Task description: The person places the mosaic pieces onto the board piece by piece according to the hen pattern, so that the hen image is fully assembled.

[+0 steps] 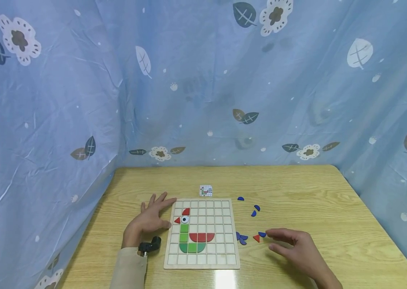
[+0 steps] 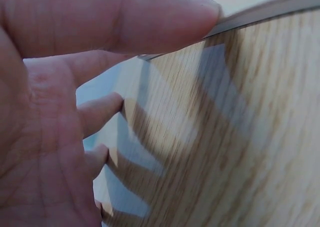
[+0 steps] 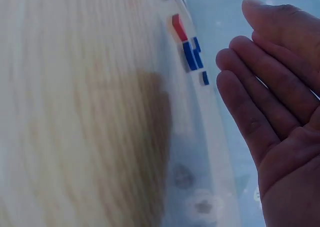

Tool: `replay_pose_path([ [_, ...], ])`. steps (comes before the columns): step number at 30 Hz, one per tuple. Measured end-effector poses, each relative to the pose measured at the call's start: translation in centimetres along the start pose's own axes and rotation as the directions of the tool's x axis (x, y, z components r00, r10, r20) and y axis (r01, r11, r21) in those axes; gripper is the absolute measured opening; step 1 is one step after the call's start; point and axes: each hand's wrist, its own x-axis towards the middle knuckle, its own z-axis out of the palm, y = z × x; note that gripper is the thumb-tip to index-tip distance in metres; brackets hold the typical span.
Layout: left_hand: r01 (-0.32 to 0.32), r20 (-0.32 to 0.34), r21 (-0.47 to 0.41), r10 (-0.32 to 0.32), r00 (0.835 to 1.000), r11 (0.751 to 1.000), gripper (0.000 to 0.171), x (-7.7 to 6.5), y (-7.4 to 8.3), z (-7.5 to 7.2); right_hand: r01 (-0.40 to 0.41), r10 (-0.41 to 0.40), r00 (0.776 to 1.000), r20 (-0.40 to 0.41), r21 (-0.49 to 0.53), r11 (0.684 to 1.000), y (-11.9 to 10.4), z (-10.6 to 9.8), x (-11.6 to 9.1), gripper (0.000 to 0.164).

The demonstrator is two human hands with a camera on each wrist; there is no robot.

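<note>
A square wooden grid board [image 1: 222, 259] carries a duck-like figure of green squares [image 1: 184, 228], red pieces [image 1: 201, 237] and a white eye piece [image 1: 185, 219]. My left hand [image 1: 150, 220] lies at the board's left edge with fingers spread; its thumb [image 2: 165, 22] is against the rim. To the right of the board my right hand [image 1: 298, 249] hovers, empty, fingers loosely extended in the right wrist view. Just left of its fingertips are a blue half-round piece [image 1: 262, 234] and a loose red triangle [image 1: 256, 238].
A small picture card [image 1: 205, 190] lies behind the board. Several blue half-round pieces [image 1: 241, 237] are bunched at the board's right edge, with others [image 1: 257, 208] scattered farther back. A blue patterned curtain [image 1: 203, 100] surrounds the wooden table [image 1: 297, 188].
</note>
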Motion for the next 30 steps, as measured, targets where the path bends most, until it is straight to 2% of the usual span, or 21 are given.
replay_pose_path([
  [4,0.003,0.003,-0.009,-0.003,1.000,1.000,0.089,0.0,-0.2,0.0,-0.011,0.011,1.000,-0.012,-0.020,1.000,0.4,0.0,0.2,0.031],
  [11,0.001,0.002,-0.005,-0.001,1.000,1.000,0.088,0.2,-0.3,0.0,0.036,-0.038,0.998,-0.039,-0.062,0.997,1.0,0.8,1.9,0.029],
  [14,0.002,0.000,-0.005,-0.002,1.000,1.000,0.088,0.2,-0.2,0.1,0.038,-0.039,0.999,-0.022,-0.059,0.998,1.1,1.1,2.7,0.028],
  [21,0.007,0.003,-0.007,-0.007,1.000,1.000,0.090,0.0,-0.2,0.1,0.027,-0.018,0.997,0.072,-0.123,0.992,1.4,1.2,3.7,0.026],
  [30,0.007,-0.001,0.009,-0.007,1.000,1.000,0.090,0.1,-0.3,0.1,0.088,-0.082,0.995,0.050,-0.121,0.989,1.3,1.6,3.9,0.028],
])
